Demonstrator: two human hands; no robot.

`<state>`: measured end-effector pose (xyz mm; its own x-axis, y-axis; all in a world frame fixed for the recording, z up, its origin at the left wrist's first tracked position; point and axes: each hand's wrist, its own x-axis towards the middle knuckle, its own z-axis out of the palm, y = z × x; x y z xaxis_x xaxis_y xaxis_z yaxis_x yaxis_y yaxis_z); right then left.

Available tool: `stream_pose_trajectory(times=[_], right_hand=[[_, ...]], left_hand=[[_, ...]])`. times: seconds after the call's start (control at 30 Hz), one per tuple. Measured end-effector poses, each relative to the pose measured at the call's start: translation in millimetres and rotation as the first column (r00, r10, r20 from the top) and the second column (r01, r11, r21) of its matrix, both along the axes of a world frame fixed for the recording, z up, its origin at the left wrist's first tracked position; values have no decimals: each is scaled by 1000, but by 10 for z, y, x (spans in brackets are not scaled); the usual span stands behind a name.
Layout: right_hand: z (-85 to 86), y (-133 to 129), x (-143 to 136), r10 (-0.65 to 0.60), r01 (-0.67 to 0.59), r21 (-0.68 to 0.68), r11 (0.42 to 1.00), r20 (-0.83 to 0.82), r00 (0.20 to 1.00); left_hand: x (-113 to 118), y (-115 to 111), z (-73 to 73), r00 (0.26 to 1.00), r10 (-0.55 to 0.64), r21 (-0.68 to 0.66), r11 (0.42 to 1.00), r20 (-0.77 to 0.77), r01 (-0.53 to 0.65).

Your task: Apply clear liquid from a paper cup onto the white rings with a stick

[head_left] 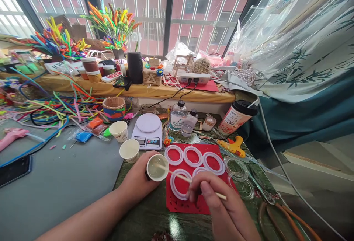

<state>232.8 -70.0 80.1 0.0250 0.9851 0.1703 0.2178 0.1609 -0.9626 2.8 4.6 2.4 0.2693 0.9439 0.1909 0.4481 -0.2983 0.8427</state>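
My left hand (138, 178) is wrapped around a paper cup (157, 174) that holds a clear, slightly cloudy liquid. In my right hand (212, 193) a thin wooden stick (179, 175) is pinched, its far end dipped in the cup's liquid. Several white ring molds (178, 185) lie on a red sheet (199, 207) to the right of the cup and partly beneath my right hand. Two other paper cups, one nearer (129, 150) and one farther (118, 130), stand behind my left hand, beside a white kitchen scale (148, 125).
Two clear bottles (177, 119) stand behind the sheet. A yellow glue gun (233, 146), clear rings (243, 185) and a lidded drink cup (235, 117) are at the right. Pipe cleaners (74, 104) and a phone (16, 171) lie at the left.
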Motion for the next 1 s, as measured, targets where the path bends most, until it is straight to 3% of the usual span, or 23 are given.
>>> stream_pose_trajectory(times=[0.17,0.27,0.4,0.53,0.83,1.0], right_hand=[[2,-5,-9,-51,50,26,998,40,998],[7,-9,-5,2,-2,14,1000,54,999],[16,-11,-5,-84,82,37,996,72,994],[20,-22,-40,-15,12,38,999,89,996],[24,-37,-48,-56,56,2,998,36,998],[8,-38,-52,-18,16,24,1000,74,997]], left_hand=[[6,7,16,1000,-3,12,1000,2,3],[3,8,15,1000,0,1,1000,-7,0],[0,4,4,1000,11,-17,1000,-7,-11],[3,-5,-12,999,42,-41,998,7,-42],[-1,3,-19,1000,14,-16,1000,-18,-15],[-5,5,-17,1000,24,9,1000,-16,-24]])
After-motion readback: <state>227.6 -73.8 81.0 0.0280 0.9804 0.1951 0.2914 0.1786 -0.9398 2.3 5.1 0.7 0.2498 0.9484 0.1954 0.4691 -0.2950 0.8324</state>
